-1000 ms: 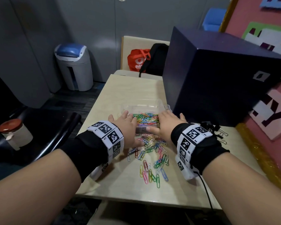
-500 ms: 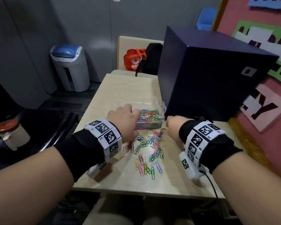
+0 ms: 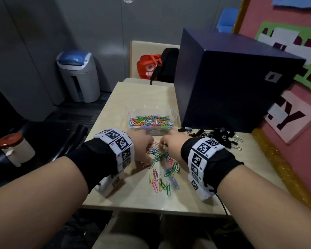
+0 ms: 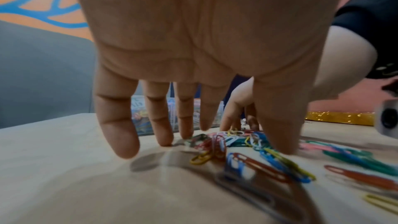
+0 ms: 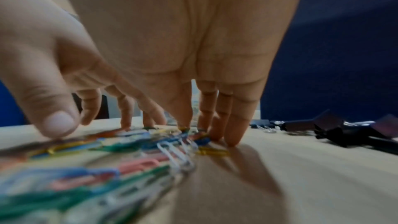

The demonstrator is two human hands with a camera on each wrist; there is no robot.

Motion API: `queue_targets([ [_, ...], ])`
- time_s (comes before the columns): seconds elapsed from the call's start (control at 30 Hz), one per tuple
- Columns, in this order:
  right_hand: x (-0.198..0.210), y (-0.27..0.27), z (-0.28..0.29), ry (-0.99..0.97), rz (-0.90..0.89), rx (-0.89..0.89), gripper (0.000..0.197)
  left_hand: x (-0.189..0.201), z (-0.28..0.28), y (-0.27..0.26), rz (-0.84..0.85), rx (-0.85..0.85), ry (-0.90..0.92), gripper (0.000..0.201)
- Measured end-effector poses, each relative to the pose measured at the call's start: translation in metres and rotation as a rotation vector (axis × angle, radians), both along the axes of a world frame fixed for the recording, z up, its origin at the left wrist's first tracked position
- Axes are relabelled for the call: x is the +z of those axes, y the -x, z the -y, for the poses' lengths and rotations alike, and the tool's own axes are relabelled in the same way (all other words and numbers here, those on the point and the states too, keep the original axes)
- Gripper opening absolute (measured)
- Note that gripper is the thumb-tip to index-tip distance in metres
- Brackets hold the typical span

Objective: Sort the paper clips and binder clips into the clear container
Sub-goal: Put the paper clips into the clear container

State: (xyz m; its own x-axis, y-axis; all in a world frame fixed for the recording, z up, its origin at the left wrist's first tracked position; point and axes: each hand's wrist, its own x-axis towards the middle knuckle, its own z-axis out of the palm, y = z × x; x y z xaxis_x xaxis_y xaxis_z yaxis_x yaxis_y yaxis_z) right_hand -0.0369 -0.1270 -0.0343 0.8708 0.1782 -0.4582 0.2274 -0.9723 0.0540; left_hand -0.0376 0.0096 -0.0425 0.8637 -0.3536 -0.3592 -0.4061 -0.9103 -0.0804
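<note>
— So what is the person doing?

— Scooping, I think. The left hand (image 3: 142, 148) and the right hand (image 3: 171, 146) are both down on the worktop (image 3: 126, 99), one on each side of the loose paper clips (image 3: 162, 166). The fingers (image 4: 116, 135) of the left one are straight and spread, with the tips touching the wood and the edge of the pile. The right one looks the same, fingers (image 5: 234, 130) straight and tips down. Neither has hold of anything yet.

— Where do the clips go?

— Into the clear container (image 3: 151, 123), just past the hands. It already has a big heap of colored clips in it.

— What comes next?

— My guess is the hands push together so the clips bunch up, then curl under them and lift the bunch over the rim. The clips are thin and slippery, so some may slide out.

— What do the clips look like?

— Small bent wires in pink, green, blue, yellow and orange. Some are hooked in a tangle between the hands, and some lie flat closer to the person.

— And the black ones?

— Those are the binder clips (image 3: 221, 137), in a pile to the right, near the big dark box (image 3: 232, 83). They are not sorted yet.
</note>
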Motion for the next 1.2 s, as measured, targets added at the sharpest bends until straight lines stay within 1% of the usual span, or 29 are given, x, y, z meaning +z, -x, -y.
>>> queue_targets([
  [0.1,0.011,0.009,0.001,0.023,-0.014,0.06,0.044,0.003,-0.003,0.007,-0.055,-0.018,-0.005,0.079],
  [0.13,0.016,0.013,0.003,0.039,-0.024,0.069,0.047,0.004,-0.005,0.008,-0.08,-0.022,-0.025,0.083],
  [0.17,0.02,0.018,0.006,0.065,-0.054,0.051,0.058,0.006,-0.006,0.009,-0.102,-0.024,-0.051,0.086],
  [0.23,0.025,0.026,0.01,0.144,-0.12,0.02,0.088,0.007,-0.007,0.01,-0.129,-0.019,-0.091,0.089],
  [0.3,0.022,0.033,0.009,0.219,-0.128,0.025,0.105,0.007,-0.005,0.01,-0.126,-0.018,-0.094,0.086],
  [0.37,0.014,0.036,0.006,0.207,-0.11,0.012,0.109,0.006,-0.002,0.01,-0.112,-0.026,-0.076,0.079],
  [0.43,0.007,0.036,0.002,0.133,-0.091,-0.015,0.108,0.005,0.0,0.008,-0.084,-0.038,-0.052,0.07],
  [0.5,0.002,0.032,0.001,0.044,-0.075,-0.053,0.105,0.004,0.003,0.006,-0.067,-0.037,-0.023,0.061],
  [0.53,0.0,0.029,0.0,0.002,-0.063,-0.061,0.099,0.003,0.004,0.006,-0.063,-0.036,-0.011,0.056],
  [0.67,-0.002,0.018,-0.001,-0.143,0.013,-0.03,0.064,0.002,0.006,0.002,-0.014,-0.036,0.036,0.036],
  [0.73,-0.002,0.013,0.0,-0.16,0.037,0.008,0.047,0.003,0.007,0.001,0.004,-0.046,0.02,0.032],
  [0.8,-0.003,0.008,0.0,-0.134,0.069,0.051,0.035,0.004,0.008,0.0,0.016,-0.063,-0.015,0.032],
  [0.93,-0.001,-0.002,0.001,-0.089,0.087,0.049,0.027,0.004,0.01,-0.002,0.028,-0.083,-0.056,0.028],
  [1.07,0.004,-0.01,0.004,-0.071,0.105,0.033,0.03,0.004,0.008,-0.007,0.035,-0.09,-0.036,0.027],
  [1.13,0.006,-0.012,0.006,-0.092,0.14,0.025,0.027,0.007,0.005,-0.01,0.047,-0.08,-0.011,0.026],
  [1.2,0.009,-0.014,0.009,-0.132,0.186,0.017,0.023,0.014,0.001,-0.015,0.075,-0.042,0.066,0.022],
])
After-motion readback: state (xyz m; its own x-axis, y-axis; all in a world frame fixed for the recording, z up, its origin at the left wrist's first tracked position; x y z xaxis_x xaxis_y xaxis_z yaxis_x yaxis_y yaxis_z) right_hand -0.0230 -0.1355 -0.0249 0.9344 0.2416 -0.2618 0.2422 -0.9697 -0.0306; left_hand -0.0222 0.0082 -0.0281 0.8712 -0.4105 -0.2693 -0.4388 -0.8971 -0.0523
